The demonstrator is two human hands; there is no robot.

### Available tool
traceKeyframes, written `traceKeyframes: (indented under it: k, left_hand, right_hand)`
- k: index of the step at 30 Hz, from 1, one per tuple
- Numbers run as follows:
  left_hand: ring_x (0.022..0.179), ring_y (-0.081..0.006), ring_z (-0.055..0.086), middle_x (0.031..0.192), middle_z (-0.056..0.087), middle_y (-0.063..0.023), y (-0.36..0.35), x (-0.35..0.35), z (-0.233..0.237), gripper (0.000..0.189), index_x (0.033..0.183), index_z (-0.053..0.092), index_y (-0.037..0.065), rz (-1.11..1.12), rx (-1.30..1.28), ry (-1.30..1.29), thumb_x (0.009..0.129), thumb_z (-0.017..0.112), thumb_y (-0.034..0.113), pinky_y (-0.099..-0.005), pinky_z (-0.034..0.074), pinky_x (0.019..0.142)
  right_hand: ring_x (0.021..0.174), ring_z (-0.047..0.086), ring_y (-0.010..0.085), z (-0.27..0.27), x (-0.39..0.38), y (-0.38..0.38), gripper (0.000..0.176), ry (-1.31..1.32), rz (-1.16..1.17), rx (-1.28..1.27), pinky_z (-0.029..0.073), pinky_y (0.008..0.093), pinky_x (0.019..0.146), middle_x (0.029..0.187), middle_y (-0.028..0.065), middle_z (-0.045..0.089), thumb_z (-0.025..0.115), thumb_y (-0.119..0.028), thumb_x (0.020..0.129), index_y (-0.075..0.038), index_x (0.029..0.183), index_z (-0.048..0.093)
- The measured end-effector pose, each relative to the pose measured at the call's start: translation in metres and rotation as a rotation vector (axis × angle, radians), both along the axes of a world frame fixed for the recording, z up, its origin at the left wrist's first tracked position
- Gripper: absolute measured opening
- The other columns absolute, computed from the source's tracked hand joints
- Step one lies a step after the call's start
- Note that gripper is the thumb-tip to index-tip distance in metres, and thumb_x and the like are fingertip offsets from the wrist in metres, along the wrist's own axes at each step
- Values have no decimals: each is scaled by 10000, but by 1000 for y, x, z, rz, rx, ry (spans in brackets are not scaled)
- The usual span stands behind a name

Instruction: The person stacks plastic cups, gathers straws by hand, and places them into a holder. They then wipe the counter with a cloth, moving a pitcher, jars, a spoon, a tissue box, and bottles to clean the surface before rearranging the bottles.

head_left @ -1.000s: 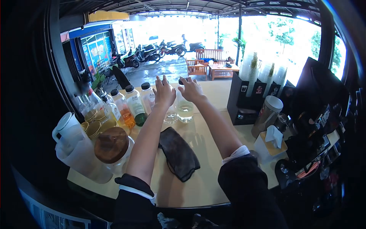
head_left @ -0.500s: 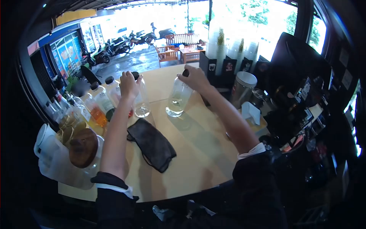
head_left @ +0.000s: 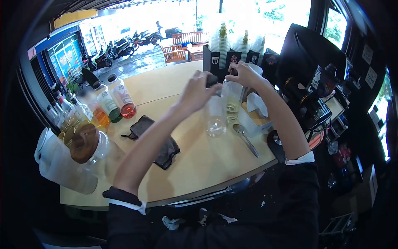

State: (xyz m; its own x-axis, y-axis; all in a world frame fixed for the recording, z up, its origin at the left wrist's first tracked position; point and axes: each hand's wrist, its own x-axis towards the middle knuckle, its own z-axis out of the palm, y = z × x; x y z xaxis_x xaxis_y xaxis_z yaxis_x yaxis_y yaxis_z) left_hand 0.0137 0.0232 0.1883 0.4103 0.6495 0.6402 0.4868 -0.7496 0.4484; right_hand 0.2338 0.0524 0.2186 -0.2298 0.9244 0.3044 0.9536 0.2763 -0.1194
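Note:
My left hand (head_left: 198, 92) is closed around the black cap of a clear bottle (head_left: 216, 123), blurred by motion, with a little clear liquid at its bottom. Close beside it, my right hand (head_left: 245, 75) grips the dark cap of a second clear bottle (head_left: 232, 101) that holds pale yellowish liquid. Both bottles are roughly upright over the right part of the wooden counter (head_left: 199, 164). A metal spoon (head_left: 246, 140) lies just right of the left-hand bottle. Beneath my left forearm sits a black cloth (head_left: 166, 153), partly covered by the arm.
Capped bottles with red (head_left: 122, 96), green (head_left: 107, 101) and orange liquid stand at the left, near a wooden-lidded jar (head_left: 89, 143) and a plastic pitcher (head_left: 62, 166). On the right are a tissue box (head_left: 253, 120), stacked cups (head_left: 219, 43) and a black machine (head_left: 309, 62).
Both hands have carried their bottles rightward across the counter, the left one farther, so the bottles are now close together. The camera view has turned slightly right, showing the spoon and tissue box.

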Motion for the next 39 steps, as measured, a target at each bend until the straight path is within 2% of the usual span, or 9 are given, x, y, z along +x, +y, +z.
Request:
traceKeyframes:
  k: [6, 11, 15, 18, 22, 26, 32, 37, 39]
  left_hand:
    - [938, -344, 553, 1012, 541, -189, -25, 42, -23, 538, 1122, 525, -52, -77, 118, 38, 829, 623, 388, -404, 445, 851]
    - [1070, -301, 471, 1105, 501, -152, -43, 49, -24, 555, 1228, 434, -22, -14, 146, 98, 859, 587, 364, -434, 393, 908]
    - [1075, -307, 481, 1147, 493, -169, -42, 34, -30, 576, 1249, 409, -30, 18, 165, 81, 868, 576, 369, -426, 384, 935]
    - [1092, -312, 489, 1195, 476, -186, -44, 2, -36, 594, 1273, 378, -40, -103, 36, -11, 879, 561, 366, -419, 371, 963]
    - [1088, -299, 510, 1217, 469, -191, -67, -83, -77, 540, 1291, 365, -32, -70, -54, -87, 886, 560, 267, -385, 397, 947]
    - [1012, -300, 553, 1159, 510, -186, -86, -160, -130, 458, 1247, 434, -19, 228, -239, -251, 851, 580, 159, -391, 433, 907]
    - [1096, -268, 511, 1223, 486, -156, -92, -205, -152, 458, 1276, 411, 24, 377, -292, -177, 859, 555, 146, -396, 394, 947]
    - [1167, -311, 462, 1247, 454, -209, -50, -216, -183, 479, 1286, 382, -26, 415, -253, -113, 874, 533, 167, -396, 361, 988]
    - [1249, -345, 386, 1325, 412, -214, -33, -214, -199, 535, 1329, 340, -22, 550, -289, 15, 894, 494, 250, -483, 264, 1046]
  right_hand:
    - [1220, 441, 377, -2, -1, -16, 509, 16, -1, 121, 378, 395, 1011, 1332, 280, 396, 675, -368, 781, -2, 1118, 567]
    - [959, 591, 289, 17, -9, -36, 315, 180, 47, 436, 474, 391, 822, 1066, 123, 538, 619, -221, 808, -37, 1059, 569]
    - [751, 609, 249, 35, -50, -61, 191, 273, 206, 773, 484, 375, 669, 1027, 92, 534, 611, -153, 807, -66, 971, 565]
    - [728, 600, 245, 35, -98, -88, 177, 338, 344, 724, 484, 370, 668, 1024, 97, 531, 608, -140, 802, -65, 956, 564]
    - [927, 555, 292, 0, -152, -101, 151, 316, 522, 656, 467, 410, 778, 989, 98, 524, 582, -97, 794, -47, 935, 564]
    - [1142, 489, 307, -78, -213, -72, 317, 304, 549, 220, 400, 406, 959, 1192, 139, 536, 519, -87, 827, -39, 1140, 532]
    - [1363, 235, 338, -214, -320, 7, 561, -1, 546, -204, 228, 559, 1066, 1463, 188, 256, 414, -253, 903, 10, 1384, 291]
    - [1390, 184, 298, -231, -302, -6, 574, -2, 538, -115, 130, 546, 1102, 1504, 105, 209, 333, -339, 927, -73, 1429, 253]
    - [1392, 186, 269, -227, -280, -9, 569, 21, 471, -121, 121, 509, 1115, 1502, 86, 226, 331, -379, 934, -105, 1430, 275]
